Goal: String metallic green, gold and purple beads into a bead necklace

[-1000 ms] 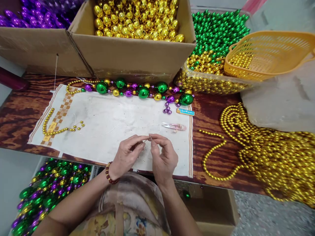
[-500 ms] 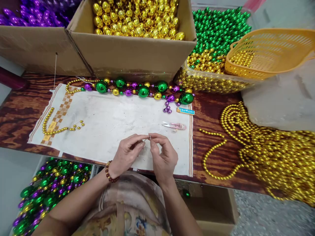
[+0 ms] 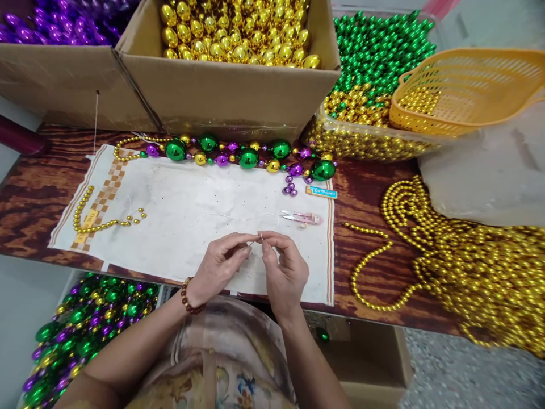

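Observation:
My left hand (image 3: pixel 221 264) and my right hand (image 3: pixel 284 271) meet fingertip to fingertip over the near edge of a white cloth (image 3: pixel 179 199). Both pinch a thin white thread (image 3: pixel 232 217) that trails away across the cloth; a small needle seems to sit between the fingertips. Small snips (image 3: pixel 301 217) lie just beyond my right hand. A short gold bead strand (image 3: pixel 91 218) rests on the cloth's left side. A strand of big green, purple and gold beads (image 3: pixel 249 157) lies along the cloth's far edge.
Cardboard boxes of gold beads (image 3: pixel 232 85) and purple beads (image 3: pixel 63 74) stand at the back. A clear tub (image 3: pixel 366 145) holds green and gold beads beside an orange basket (image 3: pixel 464 91). Gold bead ropes (image 3: pixel 468 267) pile at right. Mixed beads (image 3: pixel 80 329) lie below left.
Almost nothing differs. My fingertips have shifted slightly while pinching the thread; everything on the table lies where it was.

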Demonstrator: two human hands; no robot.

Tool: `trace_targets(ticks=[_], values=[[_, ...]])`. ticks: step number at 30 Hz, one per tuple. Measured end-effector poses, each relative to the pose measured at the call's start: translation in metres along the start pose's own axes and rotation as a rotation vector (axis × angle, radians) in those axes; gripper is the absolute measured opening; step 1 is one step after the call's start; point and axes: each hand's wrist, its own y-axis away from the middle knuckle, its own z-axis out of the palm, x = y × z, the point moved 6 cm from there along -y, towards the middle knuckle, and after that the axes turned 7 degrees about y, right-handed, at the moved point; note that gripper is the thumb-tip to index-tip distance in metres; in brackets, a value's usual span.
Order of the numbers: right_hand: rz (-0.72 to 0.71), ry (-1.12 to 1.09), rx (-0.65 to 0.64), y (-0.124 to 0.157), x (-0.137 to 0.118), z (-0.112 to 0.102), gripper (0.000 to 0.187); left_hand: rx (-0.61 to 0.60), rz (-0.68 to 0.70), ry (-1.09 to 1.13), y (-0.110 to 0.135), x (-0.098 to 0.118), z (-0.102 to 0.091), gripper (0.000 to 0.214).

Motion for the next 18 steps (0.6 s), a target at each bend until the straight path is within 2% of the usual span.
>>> trace_targets(ticks=[8,18], values=[[-0.016,0.021,-0.037,0.0014,-0.0047,-0.0019,0.010,0.006,-0.157,0.116,-0.0005,-0.0074,-0.0015,0.028],[-0.046,0.091,-0.044,0.0011,-0.0099,-0.0028,0.011,0.007,-0.120,0.074,-0.0001,-0.0073,-0.0020,0.029]])
